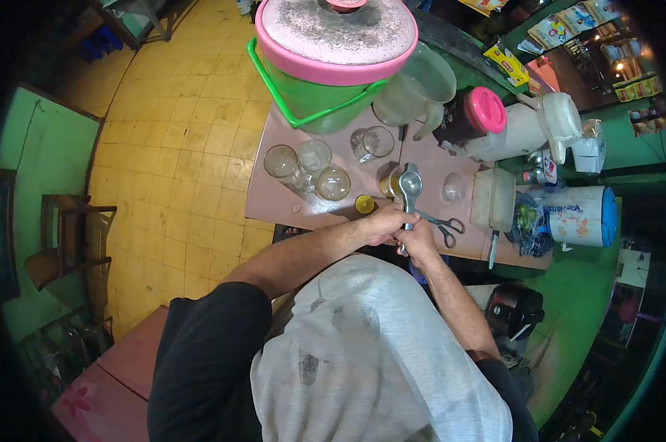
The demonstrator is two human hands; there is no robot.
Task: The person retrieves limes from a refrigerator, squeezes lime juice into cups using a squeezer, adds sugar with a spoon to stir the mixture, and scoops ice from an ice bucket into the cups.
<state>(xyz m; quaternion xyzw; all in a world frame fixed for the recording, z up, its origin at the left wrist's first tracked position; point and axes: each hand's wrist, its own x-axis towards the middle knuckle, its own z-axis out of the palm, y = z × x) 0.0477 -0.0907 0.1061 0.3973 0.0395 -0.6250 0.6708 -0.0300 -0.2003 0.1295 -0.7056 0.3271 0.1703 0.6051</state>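
A metal citrus squeezer (409, 183) is gripped by its handles in both hands, its round head pointing away from me. My left hand (386, 225) is closed around the handles from the left. From the right, my right hand (419, 239) is wrapped round the lower handle ends. Beneath the squeezer head stands a glass (390, 185), partly hidden, with something yellowish in it. A cut citrus half (364, 204) lies on the table just left of the glass. Scissors (451, 230) with dark handles rest to the right of my hands.
Several empty-looking glass mugs (333, 183) stand left on the pink table (274, 208). Behind them are a lidded green bucket (311, 92) and a plastic pitcher (414, 88). To the right are a clear container (493, 197), a knife (493, 249) and a blue-lidded cooler (576, 216).
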